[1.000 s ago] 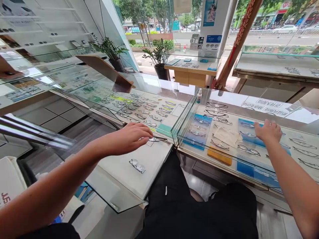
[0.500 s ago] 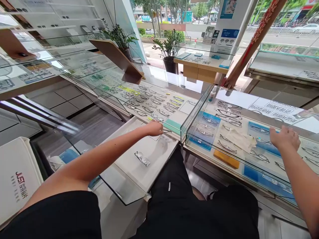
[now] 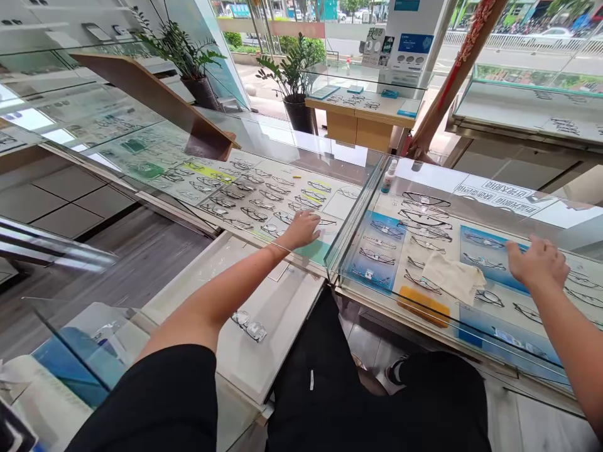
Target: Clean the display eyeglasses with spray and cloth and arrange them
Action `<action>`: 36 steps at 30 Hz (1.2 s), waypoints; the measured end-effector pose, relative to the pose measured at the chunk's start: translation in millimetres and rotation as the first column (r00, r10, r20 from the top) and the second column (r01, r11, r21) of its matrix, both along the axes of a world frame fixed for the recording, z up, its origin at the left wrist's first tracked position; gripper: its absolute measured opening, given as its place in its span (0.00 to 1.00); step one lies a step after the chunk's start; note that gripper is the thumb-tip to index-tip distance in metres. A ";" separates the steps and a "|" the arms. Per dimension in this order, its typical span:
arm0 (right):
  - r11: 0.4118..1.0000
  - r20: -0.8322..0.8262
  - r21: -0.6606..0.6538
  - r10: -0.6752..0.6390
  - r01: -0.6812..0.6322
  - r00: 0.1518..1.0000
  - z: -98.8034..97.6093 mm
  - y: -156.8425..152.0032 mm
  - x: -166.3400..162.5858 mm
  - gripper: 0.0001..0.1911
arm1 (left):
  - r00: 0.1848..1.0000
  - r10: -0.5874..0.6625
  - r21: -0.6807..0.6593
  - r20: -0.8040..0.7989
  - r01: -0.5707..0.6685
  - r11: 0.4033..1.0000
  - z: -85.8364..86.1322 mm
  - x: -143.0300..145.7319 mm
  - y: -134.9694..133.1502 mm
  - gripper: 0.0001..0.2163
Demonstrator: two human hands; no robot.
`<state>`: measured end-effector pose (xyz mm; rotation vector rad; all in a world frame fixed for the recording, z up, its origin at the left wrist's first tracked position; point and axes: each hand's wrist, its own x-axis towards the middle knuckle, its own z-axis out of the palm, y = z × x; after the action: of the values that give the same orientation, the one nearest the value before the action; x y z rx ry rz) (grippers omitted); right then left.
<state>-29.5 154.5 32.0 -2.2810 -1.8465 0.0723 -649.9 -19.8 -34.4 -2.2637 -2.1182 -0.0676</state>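
Note:
My left hand (image 3: 302, 230) is over the left display case, its fingers stretched forward and loosely apart. Beside its fingertips lies a pair of glasses (image 3: 328, 221), partly hidden by the hand; I see no firm grip on it. Just under the wrist side is a pale green mat (image 3: 313, 252). On the right case's glass, my right hand (image 3: 539, 263) rests with spread fingers and holds nothing. Below that glass are a blue mat with glasses (image 3: 485, 260) and a cream cloth (image 3: 455, 276). Another pair of glasses (image 3: 249, 326) lies in the pulled-out white drawer (image 3: 264, 370).
Rows of glasses (image 3: 254, 213) fill the left case. A spray bottle (image 3: 389, 177) stands near the glass divider, and an orange case (image 3: 424, 306) lies at the front right. A slanted wooden board (image 3: 160, 100) sits on the left counter. Potted plants (image 3: 294, 81) stand behind.
My left hand has moved from above the drawer's far end forward over the case, and its closed fingers have loosened. My right hand stays on the glass. The view has turned slightly.

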 end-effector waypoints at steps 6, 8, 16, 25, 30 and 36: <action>1.000 0.040 -0.016 -0.021 0.022 0.999 1.8 -1.9 -4.1 0.51 | 0.996 0.045 -0.001 0.075 -0.045 0.999 -18.3 4.2 66.5 0.21; 1.000 0.053 -0.023 -0.015 0.016 0.998 1.3 -2.3 -3.2 0.52 | 0.996 0.055 -0.024 0.069 -0.053 0.998 -22.7 6.1 87.7 0.21; 1.000 0.083 -0.013 0.004 -0.003 0.997 -3.8 -3.1 1.3 0.54 | 0.996 0.055 -0.069 0.066 -0.051 0.996 -47.1 10.8 149.4 0.21; 1.000 0.082 -0.007 -0.014 0.014 0.997 -4.9 -4.0 2.6 0.52 | 0.995 0.048 -0.086 0.091 -0.041 0.995 -62.9 -3.7 174.3 0.22; 1.000 0.083 -0.007 -0.025 0.025 0.996 -7.3 -2.0 4.0 0.50 | 0.995 0.040 -0.087 0.092 -0.032 0.996 -65.5 -5.5 175.4 0.24; 1.000 0.086 -0.014 -0.023 0.025 0.996 -3.5 -3.7 -0.5 0.52 | 0.996 0.032 -0.093 0.089 -0.024 0.995 -65.8 -1.9 174.6 0.24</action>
<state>-30.0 150.8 28.5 -2.3512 -1.8652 -0.0155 -651.8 154.8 -100.2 -2.3228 -2.2424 -0.0745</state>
